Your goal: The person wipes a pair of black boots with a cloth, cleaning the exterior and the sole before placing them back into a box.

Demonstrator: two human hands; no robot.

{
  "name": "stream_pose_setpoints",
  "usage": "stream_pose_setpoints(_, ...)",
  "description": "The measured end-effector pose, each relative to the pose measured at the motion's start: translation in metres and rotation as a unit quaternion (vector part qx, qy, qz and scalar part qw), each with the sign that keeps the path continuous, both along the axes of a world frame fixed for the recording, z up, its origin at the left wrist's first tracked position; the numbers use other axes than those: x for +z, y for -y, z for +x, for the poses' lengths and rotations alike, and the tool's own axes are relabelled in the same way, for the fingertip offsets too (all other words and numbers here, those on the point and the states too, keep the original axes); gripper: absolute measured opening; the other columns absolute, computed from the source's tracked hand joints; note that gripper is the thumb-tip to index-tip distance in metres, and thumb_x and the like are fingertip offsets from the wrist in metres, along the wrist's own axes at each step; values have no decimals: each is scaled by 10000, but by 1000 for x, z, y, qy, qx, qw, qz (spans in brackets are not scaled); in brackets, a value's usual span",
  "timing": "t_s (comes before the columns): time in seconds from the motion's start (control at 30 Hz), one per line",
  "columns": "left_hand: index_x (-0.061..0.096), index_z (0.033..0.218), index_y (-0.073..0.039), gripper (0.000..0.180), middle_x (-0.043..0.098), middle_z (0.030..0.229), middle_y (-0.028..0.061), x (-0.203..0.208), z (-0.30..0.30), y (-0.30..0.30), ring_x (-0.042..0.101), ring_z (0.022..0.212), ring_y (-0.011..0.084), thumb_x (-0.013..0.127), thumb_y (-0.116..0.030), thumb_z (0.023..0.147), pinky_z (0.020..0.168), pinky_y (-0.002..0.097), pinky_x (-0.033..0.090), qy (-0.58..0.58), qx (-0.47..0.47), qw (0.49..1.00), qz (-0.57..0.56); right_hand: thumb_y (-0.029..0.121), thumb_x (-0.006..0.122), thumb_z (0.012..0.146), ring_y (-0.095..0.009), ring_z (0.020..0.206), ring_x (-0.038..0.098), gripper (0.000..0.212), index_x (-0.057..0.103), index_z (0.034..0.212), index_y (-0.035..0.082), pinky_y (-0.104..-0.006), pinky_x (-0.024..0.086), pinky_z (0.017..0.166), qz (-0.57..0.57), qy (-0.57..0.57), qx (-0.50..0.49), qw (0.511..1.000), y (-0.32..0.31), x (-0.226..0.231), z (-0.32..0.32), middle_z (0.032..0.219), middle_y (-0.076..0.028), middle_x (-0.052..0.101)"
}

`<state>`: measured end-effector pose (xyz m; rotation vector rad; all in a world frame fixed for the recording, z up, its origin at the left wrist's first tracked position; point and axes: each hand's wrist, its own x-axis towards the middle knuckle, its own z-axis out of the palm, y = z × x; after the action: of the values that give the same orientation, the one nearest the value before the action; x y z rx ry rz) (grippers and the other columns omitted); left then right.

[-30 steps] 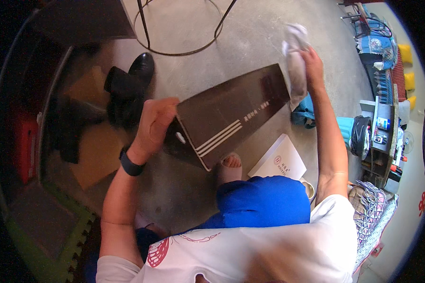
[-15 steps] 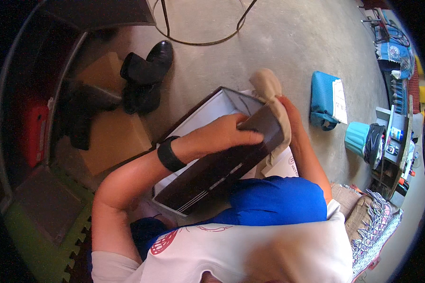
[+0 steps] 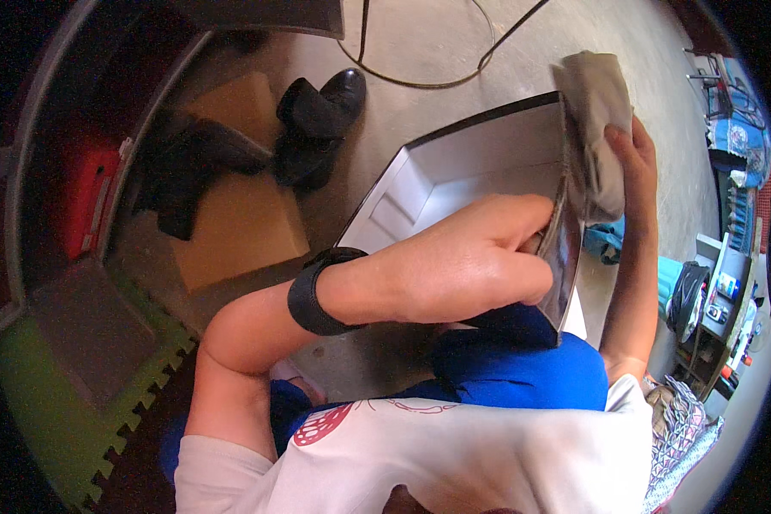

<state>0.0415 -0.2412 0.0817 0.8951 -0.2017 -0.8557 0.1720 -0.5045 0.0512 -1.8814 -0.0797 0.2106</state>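
One dark box lid (image 3: 488, 163), white inside, is gripped at its right wall by the left hand (image 3: 480, 265). One beige cloth (image 3: 598, 120) is pressed against that wall at 2 o'clock by the closed right hand (image 3: 630, 154). Two black boots (image 3: 317, 128) lie at 11 o'clock.

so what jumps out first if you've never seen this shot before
The eye lands on the open dark box with its pale inside, tilted up at centre, with the left hand gripping its near wall. At its right edge the right hand presses a crumpled beige cloth against the outer side. Next comes the pair of black boots on the concrete floor, upper left of the box.
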Motion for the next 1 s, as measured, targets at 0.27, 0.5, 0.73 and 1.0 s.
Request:
stream_pose_setpoints(0.27,483,1110,25,386,607,995,111,-69,-3,-19,556,915,148,579,-79,750,792,288,458,124,-21,983,132,204,550,860,-273,1051,544,391,507,1196,8,-361,424,928,-352,308,117,876,85,-24,10,1127,-141,577)
stream_pose_setpoints(0.5,394,1261,32,722,561,1141,201,-39,-17,8,545,1062,243,739,-236,686,924,342,426,189,85,950,231,140,609,790,-243,946,596,366,549,1115,-15,-315,483,816,209,-139,-23,968,1,-7,-43,1016,-134,620)
stream_pose_setpoints(0.73,452,1220,5,610,568,1166,82,-13,-33,-6,513,1110,158,756,-103,703,965,329,402,37,92,986,131,179,652,732,-189,932,591,405,611,1102,21,-274,469,796,-22,156,480,863,-64,49,-24,1069,-110,617)
stream_pose_setpoints(1.0,439,1250,21,599,558,1174,84,-20,-23,-53,514,1055,136,708,-140,740,921,292,407,79,-16,986,143,230,629,805,-164,804,620,397,601,1134,9,-291,505,720,-56,29,90,994,-62,-42,56,916,-107,657)
